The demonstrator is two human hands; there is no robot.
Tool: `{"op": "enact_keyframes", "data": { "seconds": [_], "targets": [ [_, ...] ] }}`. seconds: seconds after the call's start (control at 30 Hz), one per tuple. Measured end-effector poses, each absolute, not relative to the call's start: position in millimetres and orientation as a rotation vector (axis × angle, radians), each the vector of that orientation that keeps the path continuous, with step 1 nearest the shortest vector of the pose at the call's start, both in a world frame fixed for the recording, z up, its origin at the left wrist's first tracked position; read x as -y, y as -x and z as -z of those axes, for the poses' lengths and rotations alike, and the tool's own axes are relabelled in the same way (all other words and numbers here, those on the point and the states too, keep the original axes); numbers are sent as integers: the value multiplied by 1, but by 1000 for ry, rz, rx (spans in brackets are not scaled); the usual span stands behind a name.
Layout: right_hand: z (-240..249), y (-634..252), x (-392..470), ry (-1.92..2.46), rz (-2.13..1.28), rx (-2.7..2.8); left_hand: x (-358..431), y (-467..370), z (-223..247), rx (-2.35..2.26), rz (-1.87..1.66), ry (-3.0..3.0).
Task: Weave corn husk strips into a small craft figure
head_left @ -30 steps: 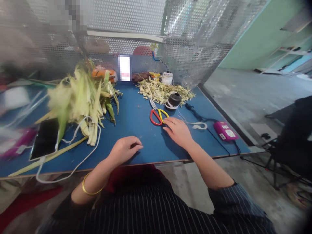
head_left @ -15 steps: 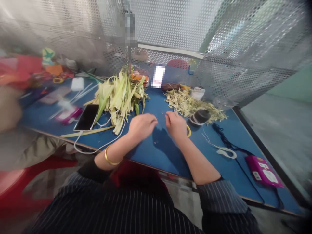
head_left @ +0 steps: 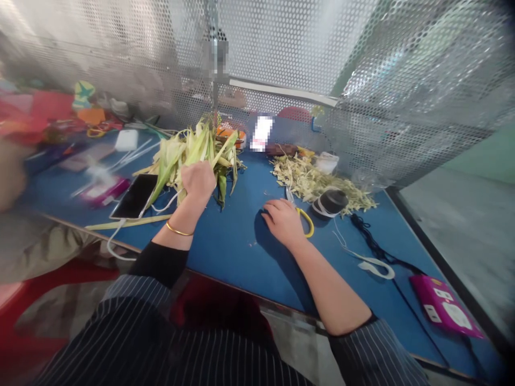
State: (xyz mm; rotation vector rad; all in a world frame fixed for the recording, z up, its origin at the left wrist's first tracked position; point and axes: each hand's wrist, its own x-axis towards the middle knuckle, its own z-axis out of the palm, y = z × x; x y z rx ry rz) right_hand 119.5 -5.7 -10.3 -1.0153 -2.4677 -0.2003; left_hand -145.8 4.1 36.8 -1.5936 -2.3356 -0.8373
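My left hand (head_left: 198,180) is at the front of a pile of pale green corn husks (head_left: 173,153), back toward me. Its fingers curl inward, and what they hold, if anything, is hidden. A gold bangle (head_left: 179,230) circles that wrist. My right hand (head_left: 282,221) lies low over the blue table (head_left: 237,236) with fingers stretched out, holding nothing. Right beside it are scissors (head_left: 308,222) with a yellow handle, partly covered by the hand. Beyond lies a heap of shredded husk pieces (head_left: 300,174).
A dark spool-like roll (head_left: 330,203) stands right of the scissors. Farther right are a white strip (head_left: 376,268), a black cord (head_left: 366,230) and a purple tissue pack (head_left: 442,305). Left of the husks lies a phone (head_left: 135,197) with a white cable. A perforated screen (head_left: 277,43) borders the back.
My left hand has moved left from mid-table to the husk pile. My right hand has lowered toward the table and its fingers have stretched out, uncovering more of the scissors.
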Motion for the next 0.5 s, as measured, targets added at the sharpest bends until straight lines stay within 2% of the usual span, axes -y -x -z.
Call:
{"op": "enact_keyframes", "data": {
  "seconds": [0.13, 0.2, 0.27, 0.37, 0.5],
  "targets": [
    [8, -118, 8, 1072, -56, 2263, 5, 117, -39, 2183, 1949, 1802],
    [7, -115, 10, 1087, -376, 2075, 6, 96, -31, 2282, 2562, 2039],
    [8, -110, 13, 1089, -787, 1850, 7, 78, -20, 2493, 2965, 2025],
    [12, -102, 17, 1073, -1258, 1599, 10, 61, -5, 2714, 3087, 1890],
    [16, -96, 20, 1105, -1344, 1566, 13, 56, 1, 2835, 2933, 2011]
  ]
}}
